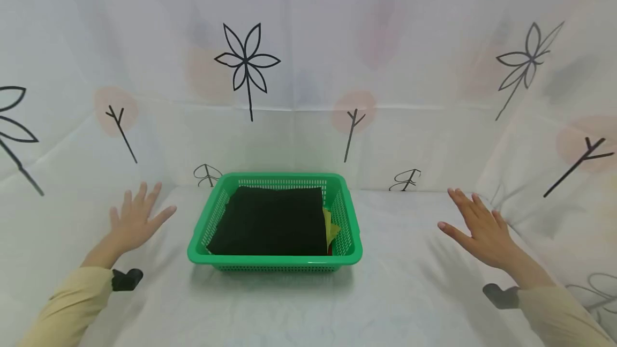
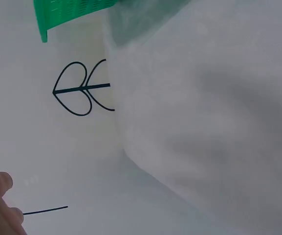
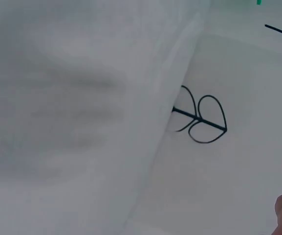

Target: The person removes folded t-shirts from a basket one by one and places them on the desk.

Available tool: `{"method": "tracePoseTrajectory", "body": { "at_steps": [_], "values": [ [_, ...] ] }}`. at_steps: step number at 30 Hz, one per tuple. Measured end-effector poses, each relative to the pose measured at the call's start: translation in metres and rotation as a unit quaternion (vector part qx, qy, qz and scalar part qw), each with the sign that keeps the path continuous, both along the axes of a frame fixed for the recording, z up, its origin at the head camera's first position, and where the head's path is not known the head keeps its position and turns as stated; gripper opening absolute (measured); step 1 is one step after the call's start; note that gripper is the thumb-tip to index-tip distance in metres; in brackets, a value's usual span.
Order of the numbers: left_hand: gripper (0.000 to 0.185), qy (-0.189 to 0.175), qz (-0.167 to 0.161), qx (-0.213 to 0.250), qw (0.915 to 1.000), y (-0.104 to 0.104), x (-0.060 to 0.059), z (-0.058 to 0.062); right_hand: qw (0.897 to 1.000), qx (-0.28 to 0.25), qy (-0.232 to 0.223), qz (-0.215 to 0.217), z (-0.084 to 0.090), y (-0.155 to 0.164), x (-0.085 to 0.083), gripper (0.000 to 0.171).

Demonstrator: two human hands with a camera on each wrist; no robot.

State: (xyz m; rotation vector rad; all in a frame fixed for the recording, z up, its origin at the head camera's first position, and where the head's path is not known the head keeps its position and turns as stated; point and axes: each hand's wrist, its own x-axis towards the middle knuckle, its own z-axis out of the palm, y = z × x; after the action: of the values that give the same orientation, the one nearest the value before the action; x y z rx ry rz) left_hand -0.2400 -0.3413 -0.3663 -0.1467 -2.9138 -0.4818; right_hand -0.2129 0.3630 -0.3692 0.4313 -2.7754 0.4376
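A green plastic basket (image 1: 275, 259) sits on the white cloth between the two hands. In it lies a large black sheet (image 1: 275, 221) that covers most of the inside. Yellow material (image 1: 331, 227) and a bit of red show at the sheet's right side. To the left of the basket, the left hand (image 1: 132, 221) is held with fingers spread, holding nothing. On the other side, the right hand (image 1: 484, 229) is likewise spread and holds nothing. Part of the basket (image 2: 75, 12) appears at the top of the left wrist view, and fingertips show at that view's lower left.
White cloth (image 1: 395, 283) with faint shadows covers the surface under the basket. Behind and at both sides hangs a white curtain (image 1: 299, 58) printed with black flower and twig outlines. Dark wrist-worn devices (image 1: 127, 280) sit near both beige sleeves (image 1: 72, 304).
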Motion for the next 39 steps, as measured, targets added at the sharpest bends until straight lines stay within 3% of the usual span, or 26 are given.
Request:
{"method": "tracePoseTrajectory", "body": {
  "at_steps": [4, 10, 20, 25, 32, 36, 39],
  "values": [
    [0.081, 0.023, -0.012, 0.026, 0.9993, 0.001, 0.003, 0.008, 0.999, -0.042, 0.014, 0.017, 0.005, -0.005, 0.0, 0.079],
    [0.075, 0.045, -0.044, 0.104, 0.9926, 0.002, 0.011, 0.02, 0.991, -0.127, 0.002, 0.038, 0.017, -0.014, 0.004, 0.072],
    [0.068, 0.064, -0.044, 0.164, 0.9834, 0.012, 0.024, 0.032, 0.978, -0.202, 0.045, 0.035, 0.029, -0.033, 0.012, 0.06],
    [0.066, 0.054, -0.056, 0.215, 0.9734, 0.022, 0.029, 0.041, 0.966, -0.251, 0.034, 0.043, 0.034, -0.045, 0.016, 0.058],
    [0.067, 0.018, -0.085, 0.291, 0.9528, 0.036, 0.035, 0.053, 0.951, -0.303, 0.01, 0.066, 0.047, -0.066, 0.025, 0.051],
    [0.063, 0.008, -0.102, 0.31, 0.9451, 0.042, 0.037, 0.055, 0.934, -0.341, 0.009, 0.105, 0.051, -0.079, 0.026, 0.048],
    [0.057, 0.003, -0.132, 0.343, 0.9301, 0.046, 0.037, 0.055, 0.914, -0.379, -0.005, 0.144, 0.055, -0.087, 0.026, 0.047]
  ]
}}
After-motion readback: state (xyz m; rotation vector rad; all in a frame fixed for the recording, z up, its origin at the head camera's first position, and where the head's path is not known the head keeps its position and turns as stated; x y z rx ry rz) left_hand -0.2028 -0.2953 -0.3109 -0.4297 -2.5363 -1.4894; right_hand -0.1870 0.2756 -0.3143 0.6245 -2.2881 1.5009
